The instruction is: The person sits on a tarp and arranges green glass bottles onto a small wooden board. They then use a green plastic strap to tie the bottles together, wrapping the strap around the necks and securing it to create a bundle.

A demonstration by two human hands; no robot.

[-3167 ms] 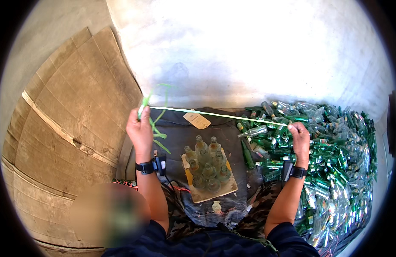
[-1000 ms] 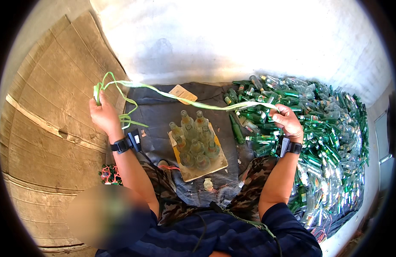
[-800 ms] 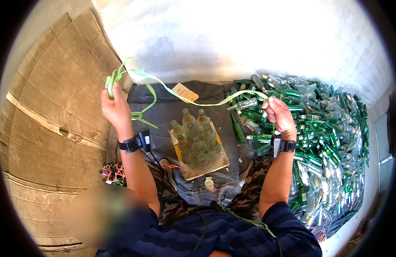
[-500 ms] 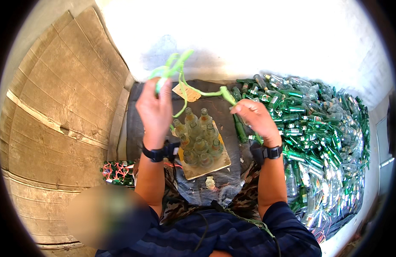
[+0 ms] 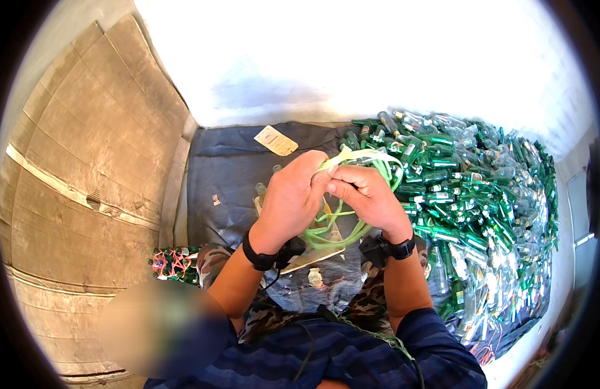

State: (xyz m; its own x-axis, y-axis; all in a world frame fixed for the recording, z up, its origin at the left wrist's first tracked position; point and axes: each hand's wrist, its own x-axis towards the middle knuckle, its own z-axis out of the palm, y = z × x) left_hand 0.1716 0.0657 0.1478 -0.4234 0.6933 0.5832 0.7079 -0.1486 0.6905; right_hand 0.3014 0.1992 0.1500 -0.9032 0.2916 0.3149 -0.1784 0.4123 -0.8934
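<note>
A bright green strip (image 5: 346, 155) is gathered between the two hands, held up over the board (image 5: 300, 264) in front of the person's lap. The left hand (image 5: 292, 194) is curled with its thumb toward the middle, while the right hand (image 5: 370, 196) pinches between thumb and forefinger; the thumb tips almost meet, or perhaps touch — I cannot tell which, and the left fingertips are hidden. Holding both hands so close probably gives fine control over a short stretch of strip, and leaves the slack to hang out of the way. The strip has no single straight axis: at the top it runs roughly left to right, just beyond the fingers, then bows round the right hand's far side and turns back toward the person, with further loops drooping below the hands. No loose end shows clearly. Clear bottles (image 5: 261, 190) stand on the board, mostly masked by the left hand, their necks up; the board seems to give them a firm, level base on the dark sheet (image 5: 215, 168). The bottle pile (image 5: 468, 201) lies to the right, likely within easy reach.
</note>
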